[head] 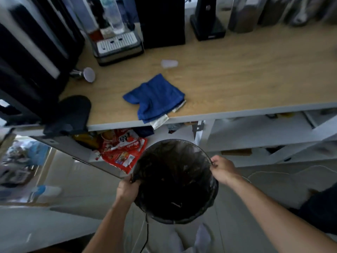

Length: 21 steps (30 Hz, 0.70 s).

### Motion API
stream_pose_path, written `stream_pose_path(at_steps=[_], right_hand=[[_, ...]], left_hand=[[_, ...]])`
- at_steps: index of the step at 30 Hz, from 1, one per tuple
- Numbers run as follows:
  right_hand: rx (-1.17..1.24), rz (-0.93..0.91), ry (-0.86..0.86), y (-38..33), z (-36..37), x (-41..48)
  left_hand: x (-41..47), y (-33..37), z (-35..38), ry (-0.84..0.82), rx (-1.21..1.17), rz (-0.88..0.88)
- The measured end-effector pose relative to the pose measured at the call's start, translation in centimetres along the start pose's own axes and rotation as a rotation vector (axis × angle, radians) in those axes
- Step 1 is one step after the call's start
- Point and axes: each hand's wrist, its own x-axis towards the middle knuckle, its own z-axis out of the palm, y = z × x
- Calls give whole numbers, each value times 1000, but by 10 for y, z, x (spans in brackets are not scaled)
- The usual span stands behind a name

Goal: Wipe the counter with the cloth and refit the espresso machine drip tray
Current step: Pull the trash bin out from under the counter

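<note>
While the blue cloth (155,96) lay crumpled on the wooden table (237,84), one corner hanging over the front edge, no hand was on it. The drip tray (116,42) sat at the foot of the espresso machine (99,24) at the back left, apparently in its slot, with a clear bottle (114,17) standing on its grate. Both hands were busy lower down: the left hand (127,189) and the right hand (221,170) each gripped the rim of a black lined bin (175,181), held below the table edge. The step looked like readying the bin to catch sweepings. Done well, one hand would hold the bin close under the edge while the other took the cloth and wiped toward it in overlapping strokes. A white cup (169,63) on its side and a tipped metal tumbler (83,74) would need lifting first. The tray deserved a push to check it sat flush. As for writing, only a red packet (122,152) on the shelf below bore white lettering, upside down and too blurred to read.
</note>
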Motion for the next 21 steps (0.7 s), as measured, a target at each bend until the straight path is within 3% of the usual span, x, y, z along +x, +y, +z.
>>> stream_pose_path(at_steps=[11, 21], right_hand=[[84, -197, -11, -55, -35, -15], [227, -209, 126, -87, -31, -6]], left_hand=[[-23, 48, -47, 165, -523, 20], [11, 79, -66, 166, -653, 58]])
